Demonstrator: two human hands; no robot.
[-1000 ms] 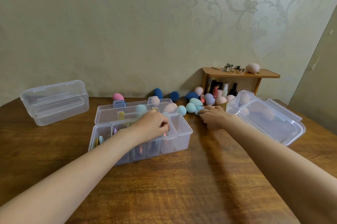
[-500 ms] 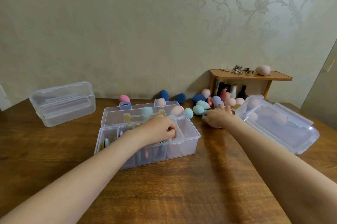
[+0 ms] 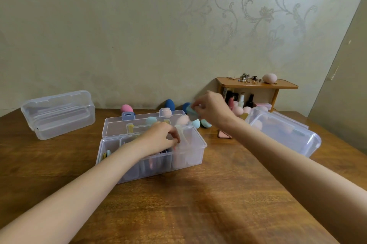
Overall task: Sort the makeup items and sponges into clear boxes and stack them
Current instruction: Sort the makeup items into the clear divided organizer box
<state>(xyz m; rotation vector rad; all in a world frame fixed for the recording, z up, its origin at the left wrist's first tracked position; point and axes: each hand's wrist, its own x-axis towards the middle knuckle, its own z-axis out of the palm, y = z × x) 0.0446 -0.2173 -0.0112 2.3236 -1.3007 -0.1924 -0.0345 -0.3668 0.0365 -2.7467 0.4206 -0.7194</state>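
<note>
Head view. The left hand (image 3: 158, 138) reaches into the open clear plastic divided box (image 3: 186, 156) at the centre of the brown wooden tabletop (image 3: 198, 204), its fingers curled down among the small items in a middle compartment; whether they grip anything cannot be told. The box's hinged lid (image 3: 119, 126) lies open behind it. The right hand (image 3: 213, 109) is raised above the tabletop behind the box's right end, fingers curled, pinching a light teal makeup sponge (image 3: 191, 110), blurred. Loose egg-shaped sponges lie along the wall: a pink sponge (image 3: 126, 108), a dark blue sponge (image 3: 170, 104), a teal sponge (image 3: 196, 123), and peach ones near the small wooden shelf (image 3: 258, 84). A peach sponge (image 3: 269, 78) rests on the shelf top beside small metal trinkets; bottles (image 3: 241, 99) stand beneath it. A flat pink compact (image 3: 224, 134) lies on the tabletop just right of the divided box. A closed clear box (image 3: 57, 114) sits far left; a second open clear box (image 3: 288, 132) holding peach sponges sits at right.
</note>
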